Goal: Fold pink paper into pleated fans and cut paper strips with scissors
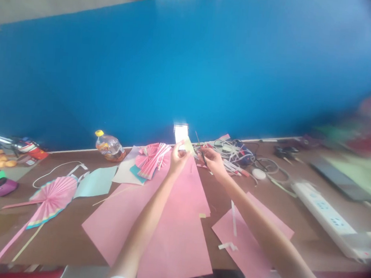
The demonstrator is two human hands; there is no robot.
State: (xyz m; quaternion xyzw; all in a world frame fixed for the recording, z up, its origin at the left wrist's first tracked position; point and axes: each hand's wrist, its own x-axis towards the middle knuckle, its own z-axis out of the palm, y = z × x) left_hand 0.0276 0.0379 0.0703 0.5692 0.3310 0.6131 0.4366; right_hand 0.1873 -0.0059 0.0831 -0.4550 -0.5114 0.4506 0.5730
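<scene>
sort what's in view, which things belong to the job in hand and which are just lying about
Seemingly in the job:
pale slip, in the left hand
likely scissors, in the right hand
pink sheets

Seemingly just lying about:
bottle
power strip

Dark tool (204, 159) partly hidden by right hand (214, 161), red-green clutter (363, 142) blurred

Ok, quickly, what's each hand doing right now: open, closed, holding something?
Left hand: closed, pinching pale paper.
Right hand: closed on a slim dark tool, probably scissors; too blurred to be sure.
</scene>
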